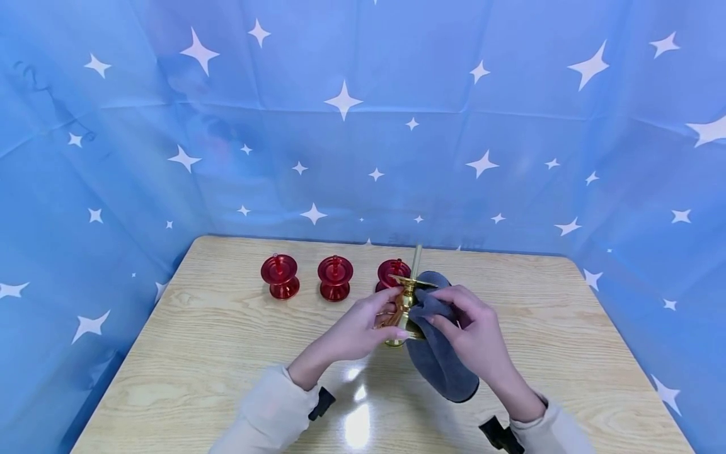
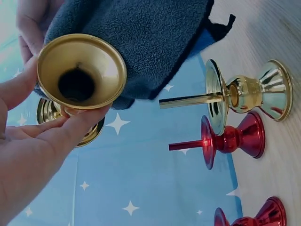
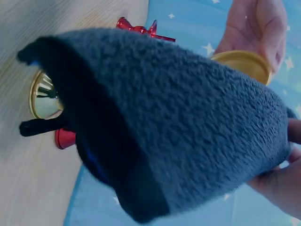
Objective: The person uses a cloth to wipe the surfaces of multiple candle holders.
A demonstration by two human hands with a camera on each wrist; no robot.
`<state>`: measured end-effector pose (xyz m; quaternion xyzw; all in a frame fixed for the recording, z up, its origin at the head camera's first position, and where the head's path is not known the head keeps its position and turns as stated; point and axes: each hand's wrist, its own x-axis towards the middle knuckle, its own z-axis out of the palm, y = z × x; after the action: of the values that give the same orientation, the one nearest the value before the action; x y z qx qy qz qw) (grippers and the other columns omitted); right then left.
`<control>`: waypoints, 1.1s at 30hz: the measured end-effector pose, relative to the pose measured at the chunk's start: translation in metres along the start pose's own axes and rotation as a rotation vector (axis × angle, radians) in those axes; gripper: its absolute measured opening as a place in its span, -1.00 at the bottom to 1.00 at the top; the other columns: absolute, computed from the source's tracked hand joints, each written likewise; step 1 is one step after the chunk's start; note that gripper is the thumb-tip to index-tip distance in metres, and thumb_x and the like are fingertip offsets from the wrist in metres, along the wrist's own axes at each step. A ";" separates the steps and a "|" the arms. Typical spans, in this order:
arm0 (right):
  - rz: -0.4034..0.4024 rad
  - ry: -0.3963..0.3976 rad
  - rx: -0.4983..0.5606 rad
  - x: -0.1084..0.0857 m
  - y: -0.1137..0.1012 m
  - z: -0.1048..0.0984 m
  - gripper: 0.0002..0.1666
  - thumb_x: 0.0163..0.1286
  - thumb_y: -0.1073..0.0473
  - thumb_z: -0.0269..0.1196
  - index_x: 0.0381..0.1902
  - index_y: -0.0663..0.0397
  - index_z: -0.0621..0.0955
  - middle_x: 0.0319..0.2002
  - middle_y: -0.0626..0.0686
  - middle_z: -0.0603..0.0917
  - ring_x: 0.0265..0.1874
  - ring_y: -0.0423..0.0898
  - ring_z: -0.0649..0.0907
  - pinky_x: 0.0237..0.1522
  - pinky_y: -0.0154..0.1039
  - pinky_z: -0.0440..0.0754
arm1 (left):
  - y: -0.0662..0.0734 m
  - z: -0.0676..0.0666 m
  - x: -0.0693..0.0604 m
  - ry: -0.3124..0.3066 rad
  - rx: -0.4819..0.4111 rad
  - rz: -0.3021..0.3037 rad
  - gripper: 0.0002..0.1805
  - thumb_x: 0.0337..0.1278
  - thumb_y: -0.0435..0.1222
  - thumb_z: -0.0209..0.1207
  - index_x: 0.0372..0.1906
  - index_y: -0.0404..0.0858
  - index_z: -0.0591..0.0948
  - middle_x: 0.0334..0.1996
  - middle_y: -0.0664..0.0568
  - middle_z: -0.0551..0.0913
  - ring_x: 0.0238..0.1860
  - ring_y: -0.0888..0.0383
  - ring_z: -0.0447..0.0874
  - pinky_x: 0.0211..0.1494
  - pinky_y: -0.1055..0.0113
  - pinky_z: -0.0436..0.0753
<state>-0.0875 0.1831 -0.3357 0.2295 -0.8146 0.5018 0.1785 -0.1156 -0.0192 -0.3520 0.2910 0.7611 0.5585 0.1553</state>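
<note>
My left hand (image 1: 360,325) grips a shiny gold candlestick (image 2: 109,63) between thumb and fingers. In the left wrist view its hollow, flared base faces the camera. Fingers of my right hand (image 1: 479,331) pinch a fuzzy dark grey cloth (image 1: 445,366) with a black border and press it against the candlestick's side. The cloth hangs down below the hand and hides part of the gold surface. A second gold candlestick (image 2: 247,94) stands upright on the table; in the head view the hands and held candlestick largely cover it.
Three red candlesticks stand in a row toward the table's back: a left one (image 1: 279,276), a middle one (image 1: 335,277) and a right one (image 1: 391,272), partly hidden by the hands. Behind the wooden table (image 1: 215,353) hangs a blue curtain (image 1: 397,63) with white stars.
</note>
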 end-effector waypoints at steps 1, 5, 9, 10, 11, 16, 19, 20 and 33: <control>-0.030 0.001 -0.007 0.000 -0.001 0.000 -0.61 -0.05 0.63 0.28 -0.24 0.24 0.60 -0.27 0.09 0.60 -0.33 -0.22 0.56 -0.36 -0.46 0.57 | -0.001 0.000 0.000 -0.002 -0.003 -0.003 -0.29 0.14 -0.28 0.18 0.34 -0.36 0.15 0.24 -0.16 0.31 0.16 0.02 0.39 0.10 0.35 0.45; 0.028 -0.006 0.059 -0.001 0.000 -0.003 -0.62 -0.02 0.64 0.25 -0.22 0.28 0.59 -0.25 0.05 0.60 -0.30 -0.24 0.59 -0.34 -0.43 0.59 | -0.003 -0.004 -0.001 -0.033 -0.175 0.006 -0.30 0.13 -0.37 0.17 0.34 -0.35 0.15 0.24 -0.17 0.29 0.19 0.01 0.35 0.12 0.34 0.44; 0.178 -0.017 0.127 -0.002 0.004 -0.007 -0.68 0.06 0.60 0.22 -0.19 0.34 0.56 -0.30 -0.10 0.62 -0.35 -0.25 0.63 -0.39 -0.38 0.61 | -0.004 -0.010 -0.003 -0.091 -0.366 0.119 -0.32 0.12 -0.52 0.10 0.33 -0.46 0.10 0.25 -0.29 0.24 0.22 -0.09 0.30 0.12 0.28 0.45; 0.198 -0.021 0.128 -0.002 0.006 -0.008 -0.69 0.07 0.58 0.21 -0.18 0.34 0.56 -0.31 -0.13 0.63 -0.36 -0.25 0.63 -0.40 -0.37 0.61 | -0.005 -0.010 -0.003 -0.106 -0.396 0.151 -0.32 0.12 -0.54 0.08 0.33 -0.48 0.09 0.25 -0.32 0.23 0.22 -0.12 0.29 0.12 0.25 0.45; 0.211 -0.024 0.131 -0.002 0.007 -0.008 -0.70 0.08 0.57 0.21 -0.18 0.35 0.56 -0.32 -0.14 0.63 -0.36 -0.24 0.63 -0.40 -0.37 0.61 | -0.005 -0.011 -0.003 -0.117 -0.419 0.175 -0.32 0.12 -0.54 0.08 0.32 -0.51 0.07 0.26 -0.35 0.21 0.22 -0.14 0.28 0.13 0.24 0.44; 0.220 -0.014 0.137 -0.002 0.009 -0.007 -0.70 0.07 0.57 0.22 -0.19 0.36 0.56 -0.32 -0.11 0.64 -0.35 -0.22 0.64 -0.39 -0.36 0.62 | -0.006 -0.006 -0.003 -0.084 -0.393 0.149 -0.23 0.08 -0.41 0.20 0.35 -0.44 0.07 0.26 -0.26 0.23 0.22 -0.02 0.31 0.17 0.30 0.40; 0.222 0.007 0.129 -0.001 0.007 -0.005 -0.71 0.06 0.58 0.23 -0.21 0.34 0.58 -0.31 -0.11 0.63 -0.32 -0.24 0.63 -0.35 -0.37 0.62 | -0.006 -0.001 -0.002 -0.002 -0.267 0.121 -0.18 -0.03 -0.38 0.30 0.34 -0.34 0.15 0.19 -0.14 0.32 0.14 0.07 0.37 0.14 0.35 0.42; 0.219 0.016 0.123 -0.001 0.006 -0.004 -0.71 0.05 0.58 0.23 -0.22 0.32 0.58 -0.30 -0.11 0.62 -0.32 -0.26 0.62 -0.35 -0.38 0.62 | -0.006 0.001 -0.001 0.027 -0.220 0.120 -0.18 -0.06 -0.37 0.32 0.33 -0.32 0.19 0.14 -0.11 0.36 0.10 0.09 0.39 0.13 0.35 0.43; 0.006 0.029 0.000 -0.002 0.005 -0.004 -0.61 -0.04 0.65 0.25 -0.23 0.26 0.60 -0.28 -0.03 0.61 -0.36 -0.24 0.59 -0.42 -0.46 0.57 | -0.001 -0.002 -0.001 0.011 -0.232 0.020 -0.23 -0.01 -0.44 0.26 0.33 -0.35 0.18 -0.01 -0.09 0.45 0.04 0.10 0.43 0.10 0.32 0.46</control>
<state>-0.0879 0.1895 -0.3387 0.2197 -0.8126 0.5058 0.1888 -0.1160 -0.0221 -0.3519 0.2756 0.6893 0.6459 0.1782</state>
